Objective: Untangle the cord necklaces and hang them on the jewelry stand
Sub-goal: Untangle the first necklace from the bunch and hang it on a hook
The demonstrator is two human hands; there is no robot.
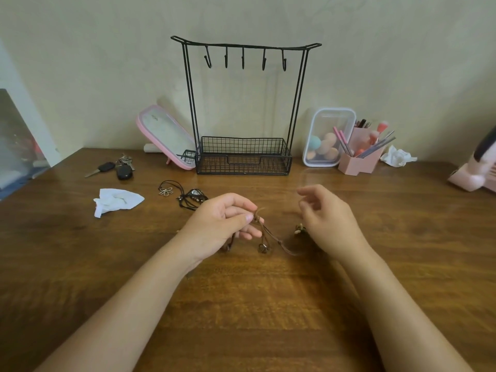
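Barely begun: the stand (245, 45) hooks are all bare.
Left hand (217, 224) pinches brown necklace (268, 232); right hand (330, 218) loose, empty; black necklaces (188, 198) tangled at ten o'clock.

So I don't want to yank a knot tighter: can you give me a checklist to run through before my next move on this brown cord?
1. Left hand pinches the brown cord necklace: ok.
2. Right hand has hold of the cord: cannot tell.
3. Brown cord free of tangles: not ok, several strands hang bunched from the left hand.
4. Hooks on the jewelry stand empty: ok.
5. Black cord necklaces untangled: not ok, heaped on the table.
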